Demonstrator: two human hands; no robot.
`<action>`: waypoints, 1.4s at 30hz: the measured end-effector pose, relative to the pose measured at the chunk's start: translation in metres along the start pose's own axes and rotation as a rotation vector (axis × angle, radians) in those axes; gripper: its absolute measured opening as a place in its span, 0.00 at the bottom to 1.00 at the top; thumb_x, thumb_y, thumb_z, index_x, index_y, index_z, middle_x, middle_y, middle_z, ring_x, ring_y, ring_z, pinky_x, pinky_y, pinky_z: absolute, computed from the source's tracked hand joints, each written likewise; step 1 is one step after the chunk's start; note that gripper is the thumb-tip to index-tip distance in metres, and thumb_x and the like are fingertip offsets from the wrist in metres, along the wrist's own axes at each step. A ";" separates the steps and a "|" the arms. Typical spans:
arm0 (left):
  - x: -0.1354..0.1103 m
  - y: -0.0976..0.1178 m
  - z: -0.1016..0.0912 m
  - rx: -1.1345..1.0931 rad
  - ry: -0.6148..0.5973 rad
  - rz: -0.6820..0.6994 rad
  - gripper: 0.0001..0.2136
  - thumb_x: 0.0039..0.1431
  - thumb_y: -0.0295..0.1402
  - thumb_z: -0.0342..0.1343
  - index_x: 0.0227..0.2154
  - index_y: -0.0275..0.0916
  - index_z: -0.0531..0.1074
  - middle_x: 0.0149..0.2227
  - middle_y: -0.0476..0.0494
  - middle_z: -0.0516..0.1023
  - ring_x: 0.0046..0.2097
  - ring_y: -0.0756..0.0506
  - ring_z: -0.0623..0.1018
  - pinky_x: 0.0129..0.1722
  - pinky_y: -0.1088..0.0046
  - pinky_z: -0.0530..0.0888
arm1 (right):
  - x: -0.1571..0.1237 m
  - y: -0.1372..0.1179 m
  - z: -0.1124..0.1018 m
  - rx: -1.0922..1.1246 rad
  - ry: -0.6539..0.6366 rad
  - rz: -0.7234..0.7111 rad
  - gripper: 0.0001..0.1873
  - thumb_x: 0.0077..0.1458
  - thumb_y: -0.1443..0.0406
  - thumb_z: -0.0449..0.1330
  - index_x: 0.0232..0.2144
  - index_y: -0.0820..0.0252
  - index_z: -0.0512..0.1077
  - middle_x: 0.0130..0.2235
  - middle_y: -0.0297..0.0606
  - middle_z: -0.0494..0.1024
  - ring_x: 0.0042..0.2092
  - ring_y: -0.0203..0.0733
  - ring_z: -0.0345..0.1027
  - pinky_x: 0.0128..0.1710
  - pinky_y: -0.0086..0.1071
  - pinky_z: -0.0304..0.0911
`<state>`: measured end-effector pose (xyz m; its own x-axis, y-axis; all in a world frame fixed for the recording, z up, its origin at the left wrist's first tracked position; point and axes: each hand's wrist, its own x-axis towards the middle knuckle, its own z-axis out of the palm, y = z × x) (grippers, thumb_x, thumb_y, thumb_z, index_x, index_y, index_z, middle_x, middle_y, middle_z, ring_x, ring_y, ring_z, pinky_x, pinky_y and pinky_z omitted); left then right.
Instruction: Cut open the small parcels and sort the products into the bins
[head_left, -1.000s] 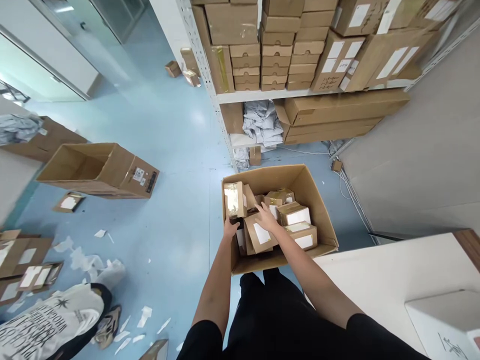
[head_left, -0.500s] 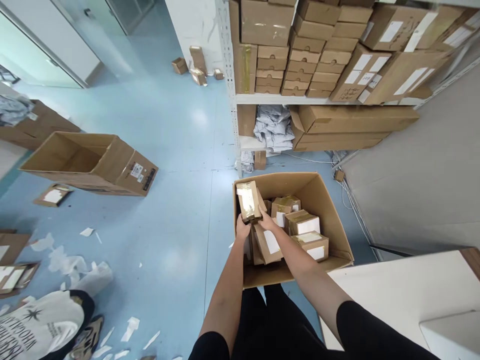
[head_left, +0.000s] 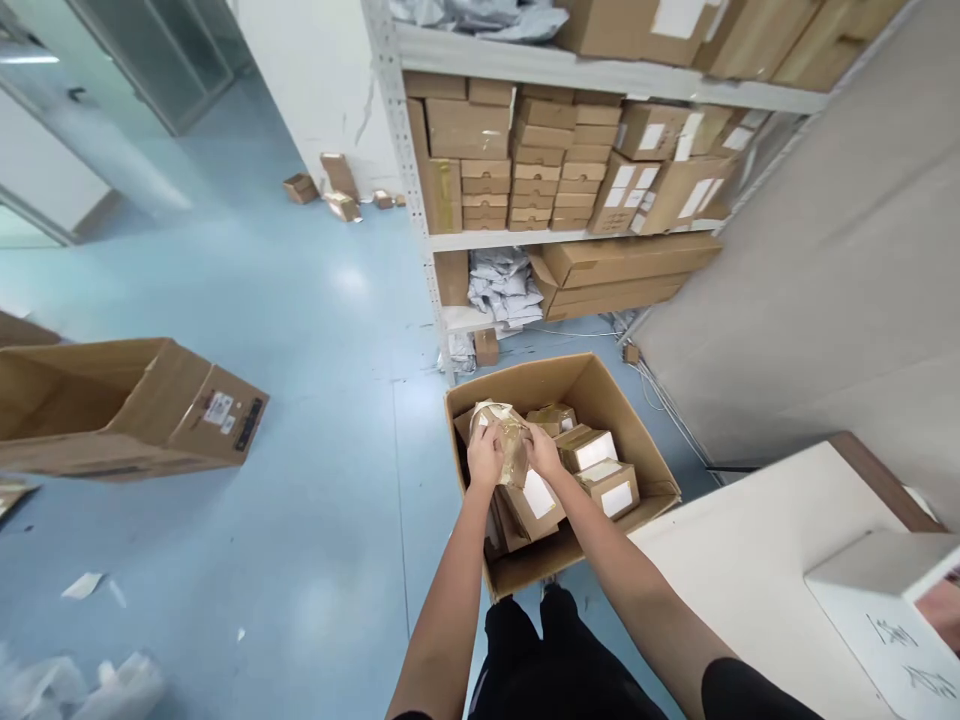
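A small taped brown parcel point(head_left: 507, 440) is gripped from both sides: my left hand point(head_left: 484, 458) is closed on its left edge and my right hand point(head_left: 541, 452) on its right edge. The parcel is lifted just above an open cardboard carton point(head_left: 652, 460) on the floor. Several small brown parcels with white labels point(head_left: 597, 450) lie inside the carton below my hands.
A white metal shelf rack point(head_left: 420, 210) stacked with brown boxes and grey mailer bags stands behind the carton. A large open carton point(head_left: 150, 410) lies on its side on the blue floor at left. A white table point(head_left: 757, 560) with a white box point(head_left: 885, 610) is at right.
My left hand has lifted the taped parcel out of the carton. My right hand left the labelled parcel and closed on the lifted one. The view tilted up toward the shelves.
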<state>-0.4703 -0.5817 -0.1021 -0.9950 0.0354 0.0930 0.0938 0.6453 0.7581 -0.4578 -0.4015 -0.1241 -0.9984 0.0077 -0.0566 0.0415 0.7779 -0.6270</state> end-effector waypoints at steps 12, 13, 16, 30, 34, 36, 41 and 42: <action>-0.063 0.154 0.070 -0.202 -0.193 0.340 0.21 0.64 0.28 0.53 0.57 0.47 0.76 0.48 0.40 0.75 0.52 0.40 0.78 0.55 0.62 0.75 | -0.129 0.059 -0.154 0.006 0.524 0.141 0.20 0.63 0.72 0.49 0.51 0.54 0.74 0.50 0.41 0.77 0.52 0.47 0.74 0.53 0.36 0.68; -0.071 0.169 0.082 -0.217 -0.234 0.378 0.20 0.64 0.27 0.53 0.56 0.47 0.76 0.48 0.40 0.75 0.52 0.40 0.78 0.56 0.62 0.76 | -0.149 0.069 -0.167 -0.018 0.562 0.180 0.20 0.63 0.72 0.49 0.50 0.54 0.75 0.49 0.41 0.77 0.51 0.47 0.74 0.52 0.36 0.68; -0.108 0.217 0.125 -0.260 -0.376 0.491 0.18 0.62 0.27 0.54 0.52 0.46 0.78 0.47 0.40 0.76 0.51 0.40 0.78 0.55 0.61 0.77 | -0.222 0.105 -0.200 -0.093 0.668 0.323 0.18 0.64 0.72 0.49 0.45 0.54 0.76 0.44 0.40 0.75 0.45 0.46 0.74 0.47 0.33 0.67; -0.421 0.303 0.315 -0.072 -1.041 0.663 0.16 0.55 0.23 0.58 0.46 0.40 0.83 0.40 0.41 0.77 0.44 0.42 0.81 0.50 0.63 0.78 | -0.599 0.237 -0.155 0.110 0.773 0.975 0.29 0.57 0.75 0.53 0.57 0.53 0.75 0.57 0.42 0.78 0.56 0.46 0.75 0.56 0.37 0.69; -0.447 0.285 0.324 -0.004 -1.066 0.686 0.22 0.55 0.26 0.57 0.53 0.42 0.81 0.40 0.42 0.78 0.45 0.42 0.81 0.51 0.63 0.78 | -0.634 0.242 -0.133 0.189 0.729 0.960 0.36 0.54 0.76 0.53 0.64 0.52 0.71 0.65 0.41 0.73 0.63 0.47 0.71 0.62 0.42 0.66; -0.447 0.286 0.326 0.024 -1.089 0.700 0.23 0.54 0.27 0.58 0.54 0.42 0.79 0.42 0.42 0.80 0.47 0.42 0.81 0.51 0.63 0.78 | -0.636 0.241 -0.135 0.207 0.716 0.959 0.34 0.55 0.75 0.54 0.63 0.54 0.72 0.65 0.44 0.74 0.62 0.49 0.72 0.62 0.43 0.67; -0.446 0.306 0.335 0.055 -1.159 0.760 0.24 0.53 0.24 0.57 0.54 0.41 0.79 0.53 0.37 0.80 0.53 0.41 0.80 0.53 0.62 0.78 | -0.635 0.238 -0.150 0.210 0.687 0.979 0.32 0.55 0.75 0.55 0.61 0.55 0.74 0.61 0.46 0.77 0.58 0.52 0.75 0.57 0.42 0.69; -0.448 0.310 0.338 0.058 -1.173 0.773 0.24 0.53 0.23 0.57 0.53 0.41 0.79 0.53 0.37 0.80 0.53 0.41 0.80 0.53 0.62 0.78 | -0.638 0.238 -0.152 0.208 0.684 0.995 0.31 0.55 0.75 0.55 0.60 0.54 0.74 0.60 0.45 0.78 0.57 0.52 0.76 0.56 0.41 0.69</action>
<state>-0.0067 -0.1395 -0.1266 -0.1445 0.9797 -0.1387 0.6494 0.1997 0.7338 0.1828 -0.1255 -0.1194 -0.3402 0.9187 -0.2009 0.7408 0.1303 -0.6589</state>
